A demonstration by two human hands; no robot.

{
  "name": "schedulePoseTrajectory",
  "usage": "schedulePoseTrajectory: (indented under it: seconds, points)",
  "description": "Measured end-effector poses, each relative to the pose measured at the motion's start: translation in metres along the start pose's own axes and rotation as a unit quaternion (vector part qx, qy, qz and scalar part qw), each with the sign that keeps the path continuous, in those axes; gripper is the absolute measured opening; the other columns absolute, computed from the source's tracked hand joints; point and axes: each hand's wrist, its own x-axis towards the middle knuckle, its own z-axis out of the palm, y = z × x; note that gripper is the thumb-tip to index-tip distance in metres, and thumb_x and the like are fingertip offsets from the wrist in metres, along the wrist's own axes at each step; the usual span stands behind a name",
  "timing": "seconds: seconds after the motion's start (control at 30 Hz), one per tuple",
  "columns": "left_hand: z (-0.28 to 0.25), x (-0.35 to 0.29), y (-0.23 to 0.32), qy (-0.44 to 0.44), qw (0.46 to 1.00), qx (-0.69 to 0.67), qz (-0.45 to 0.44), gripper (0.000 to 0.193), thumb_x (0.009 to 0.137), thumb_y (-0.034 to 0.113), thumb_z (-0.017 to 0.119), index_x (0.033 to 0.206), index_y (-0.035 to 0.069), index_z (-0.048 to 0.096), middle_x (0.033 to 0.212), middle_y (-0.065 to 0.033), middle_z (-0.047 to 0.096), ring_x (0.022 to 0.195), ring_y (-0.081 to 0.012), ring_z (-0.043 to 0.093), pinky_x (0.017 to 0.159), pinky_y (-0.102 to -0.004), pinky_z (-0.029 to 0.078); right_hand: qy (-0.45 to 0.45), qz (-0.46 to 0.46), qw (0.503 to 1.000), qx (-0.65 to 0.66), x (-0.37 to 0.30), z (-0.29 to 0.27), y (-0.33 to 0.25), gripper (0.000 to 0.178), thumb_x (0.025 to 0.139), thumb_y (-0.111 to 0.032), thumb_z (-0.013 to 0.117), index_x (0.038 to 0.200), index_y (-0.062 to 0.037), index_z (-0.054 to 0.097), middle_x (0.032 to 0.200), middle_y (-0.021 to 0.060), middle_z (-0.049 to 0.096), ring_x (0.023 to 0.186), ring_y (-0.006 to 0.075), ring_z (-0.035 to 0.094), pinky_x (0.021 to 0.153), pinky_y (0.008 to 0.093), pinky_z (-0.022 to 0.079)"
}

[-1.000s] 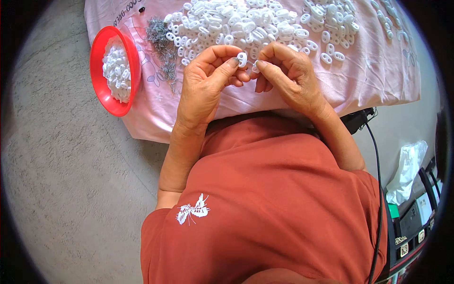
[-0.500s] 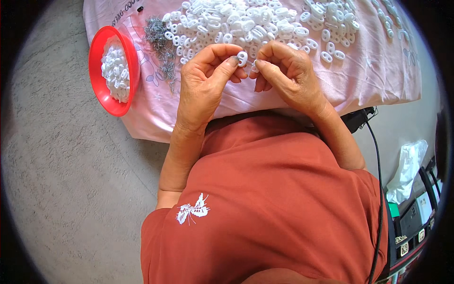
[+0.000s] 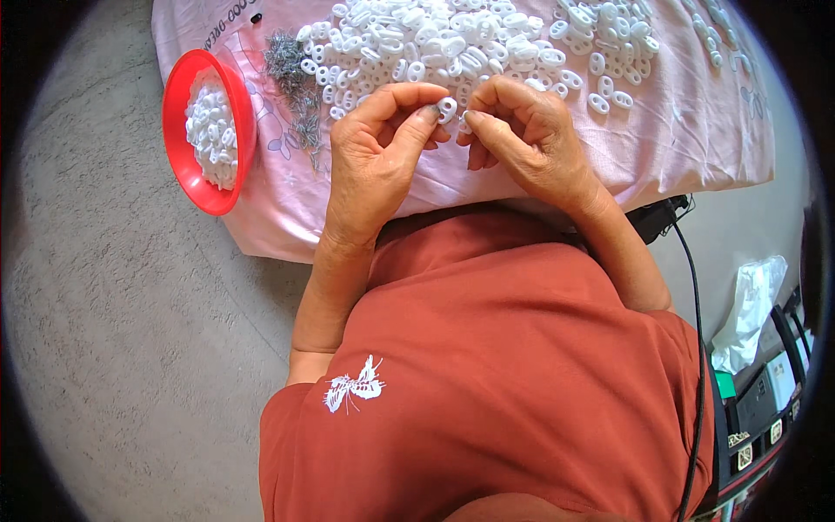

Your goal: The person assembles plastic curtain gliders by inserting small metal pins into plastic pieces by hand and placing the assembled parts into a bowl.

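Note:
Thumb and forefinger of my left hand (image 3: pixel 380 148) pinch a white oval plastic piece with two holes (image 3: pixel 447 110), standing on edge. Close beside it, my right hand (image 3: pixel 528 143) is closed in a pinch on a small white piece (image 3: pixel 464 126), mostly covered by the fingertips. Both hands are raised over the near part of a big heap of white two-holed plastic pieces (image 3: pixel 444 39). To the left of that heap lies a tangled pile of small thin metal springs (image 3: pixel 287 63).
A red bowl (image 3: pixel 172 130) of small white pieces stands at the left edge of the pink cloth-covered table (image 3: pixel 678 157). More pale pieces (image 3: pixel 715 39) lie at the far right. A black cable (image 3: pixel 696 331) hangs down on the right, near a white plastic bag (image 3: pixel 748 304).
My two hands have come slightly closer together. The thin spring seen between the two white pieces before is now hardly visible.

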Motion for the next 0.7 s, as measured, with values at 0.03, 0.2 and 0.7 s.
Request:
schedulePoseTrajectory:
  seconds: [0.03,0.2,0.7]
  points:
    - [0.0,-0.0002,0.0,0.0,1.0,0.0,0.0,0.016,0.094,0.001,0.06,0.108,-0.001,0.068,0.09,-0.004,0.069,0.079,-0.0089,0.065,0.072,-0.0225,0.054,0.001,0.002,1.0,0.0,-0.0002,0.0001,-0.0001,0.011,0.099,-0.009,0.054,0.094,0.0009,0.058,0.077,0.0057,0.066,0.064,0.0079,0.063,0.057,0.0221,0.051]
    - [0.0009,-0.0017,0.0016,-0.004,0.999,0.039,0.024,0.017,0.094,0.001,0.059,0.108,-0.001,0.068,0.088,-0.0039,0.069,0.078,-0.0086,0.065,0.072,-0.0222,0.054,-0.002,0.001,1.0,-0.003,-0.0005,0.0,0.0001,0.011,0.099,-0.009,0.054,0.095,0.0009,0.058,0.078,0.0059,0.066,0.065,0.0078,0.062,0.058,0.022,0.051]
    - [0.0063,-0.0044,0.0024,0.017,0.998,0.047,0.029,0.015,0.094,0.001,0.06,0.107,-0.001,0.067,0.089,-0.0038,0.069,0.08,-0.0084,0.066,0.073,-0.0221,0.054,-0.003,-0.008,1.0,-0.003,-0.0001,0.0006,0.0008,0.01,0.099,-0.008,0.055,0.096,0.0012,0.058,0.077,0.005,0.065,0.061,0.007,0.06,0.055,0.0212,0.049]
